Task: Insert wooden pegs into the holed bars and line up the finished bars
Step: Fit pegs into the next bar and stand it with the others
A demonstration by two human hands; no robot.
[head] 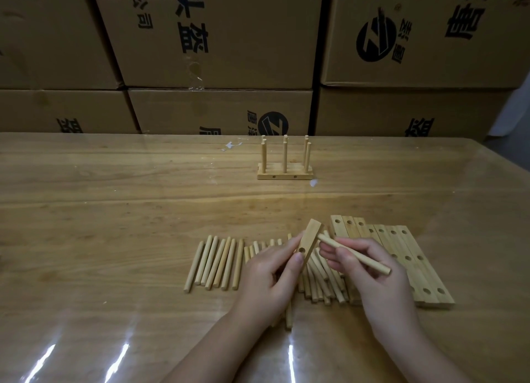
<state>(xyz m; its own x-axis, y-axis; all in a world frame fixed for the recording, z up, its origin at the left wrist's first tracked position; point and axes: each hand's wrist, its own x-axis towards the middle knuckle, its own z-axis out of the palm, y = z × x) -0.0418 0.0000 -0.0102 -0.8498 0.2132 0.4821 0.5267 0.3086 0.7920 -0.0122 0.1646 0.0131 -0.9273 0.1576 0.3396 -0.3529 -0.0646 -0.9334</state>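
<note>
Fingers (pixel 298 258) of the left hand (pixel 269 279) are curled round a bar (pixel 311 236), thumb on its near face just below an open hole (pixel 301 250). The bar is lifted off the table (pixel 114 210) and tilted, its long axis rising away from the person and a little to the right. Fingers (pixel 341 250) of the right hand (pixel 372 285) pinch a peg (pixel 358 256) near its middle. The peg's long axis runs from lower right up to the left, and its far tip lies against or just beside the bar's right edge, above the open hole. Whether that tip is already seated in a hole on the hidden side I cannot tell.

The coming move, as I judge it, turns on this. The peg lies to the right of the bar and points at it almost crosswise, so the right hand must push along the peg's own axis while the left braces the bar. If the tip is off the hole, it will skid along the edge.

Beneath the hands loose pegs (pixel 218 262) lie in a rough row. Beside the right hand, bare bars (pixel 401 256) lie flat, side by side. Well beyond, the finished bars (pixel 284 173) stand with pegs upright, before stacked boxes (pixel 215 38).
</note>
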